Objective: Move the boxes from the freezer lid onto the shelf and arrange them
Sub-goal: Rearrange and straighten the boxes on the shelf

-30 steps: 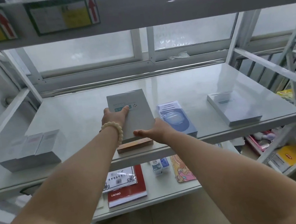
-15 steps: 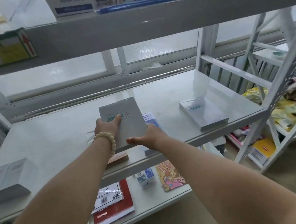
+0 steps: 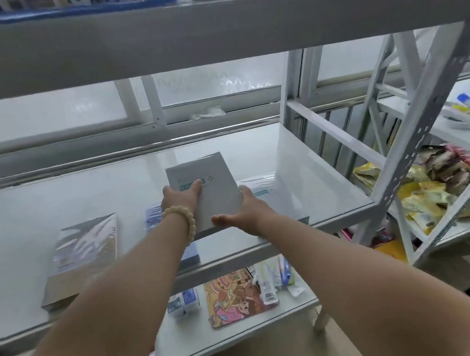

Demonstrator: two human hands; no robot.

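A person's left hand [image 3: 183, 194] and right hand [image 3: 243, 210] clasp a flat grey box [image 3: 206, 190] by its two sides above the white shelf [image 3: 303, 173], a plastic-wrapped box [image 3: 82, 255] lying at nine o'clock.

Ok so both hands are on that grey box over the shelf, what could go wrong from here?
1. The grey box held by the left hand and right hand sits above the blue box and another flat box; lowered here, it might land on them rather than on the shelf.
2. Several boxes, like the shiny wrapped box, lie close to the front edge; a forearm could nudge one off.
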